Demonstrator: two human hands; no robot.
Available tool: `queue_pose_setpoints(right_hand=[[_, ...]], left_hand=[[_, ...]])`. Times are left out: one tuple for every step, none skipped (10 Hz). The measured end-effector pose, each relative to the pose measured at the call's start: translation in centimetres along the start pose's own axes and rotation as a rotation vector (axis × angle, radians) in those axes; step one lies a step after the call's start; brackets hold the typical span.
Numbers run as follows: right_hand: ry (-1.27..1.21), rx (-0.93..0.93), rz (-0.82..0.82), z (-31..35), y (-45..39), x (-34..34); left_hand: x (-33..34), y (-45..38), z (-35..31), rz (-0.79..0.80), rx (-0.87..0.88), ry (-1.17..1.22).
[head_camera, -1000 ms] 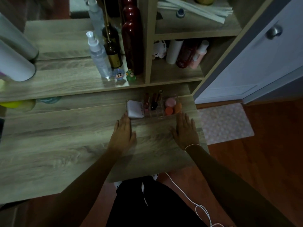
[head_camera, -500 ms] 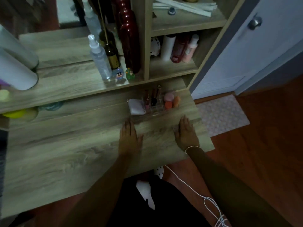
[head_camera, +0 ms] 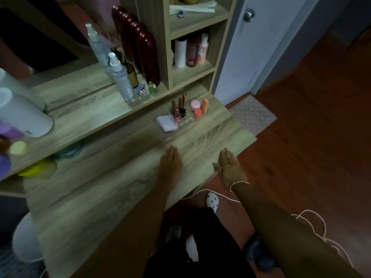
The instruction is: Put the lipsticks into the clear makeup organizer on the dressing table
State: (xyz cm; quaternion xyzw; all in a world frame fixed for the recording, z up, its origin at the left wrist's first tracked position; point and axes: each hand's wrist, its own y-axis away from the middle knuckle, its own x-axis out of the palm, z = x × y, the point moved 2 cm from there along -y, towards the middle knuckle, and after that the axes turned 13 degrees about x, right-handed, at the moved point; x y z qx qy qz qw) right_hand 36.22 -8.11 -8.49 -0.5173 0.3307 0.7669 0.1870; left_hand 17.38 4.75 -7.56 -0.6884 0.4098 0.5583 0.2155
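Observation:
The clear makeup organizer point(head_camera: 187, 121) stands at the back right of the wooden dressing table point(head_camera: 112, 187). Several lipsticks point(head_camera: 180, 109) stand upright in its slots, next to pink and orange sponges point(head_camera: 198, 108) in the right part. A white compact point(head_camera: 167, 123) lies at its left end. My left hand point(head_camera: 169, 163) rests flat on the tabletop, in front of the organizer and apart from it. My right hand point(head_camera: 229, 167) lies flat near the table's right front edge. Neither hand holds anything.
Spray bottles point(head_camera: 120, 77), a brown bottle and a dark red bottle point(head_camera: 147, 57) stand on the raised ledge behind. Shelves on the right hold more bottles point(head_camera: 190, 51). A white cylinder point(head_camera: 22, 115) lies at left. A white cord point(head_camera: 309, 223) trails over the floor beside a door.
Both hands have slid back toward me, away from the organizer. The view has pulled back and turned, so the table now runs diagonally.

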Motion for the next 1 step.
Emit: queue_pose_setpoints(right_hand=[[-0.044, 0.019, -0.035, 0.50, 2.07, -0.35]], left_hand=[[-1.98, 0.56, -1.18, -0.020, 0.067, 0.026]])
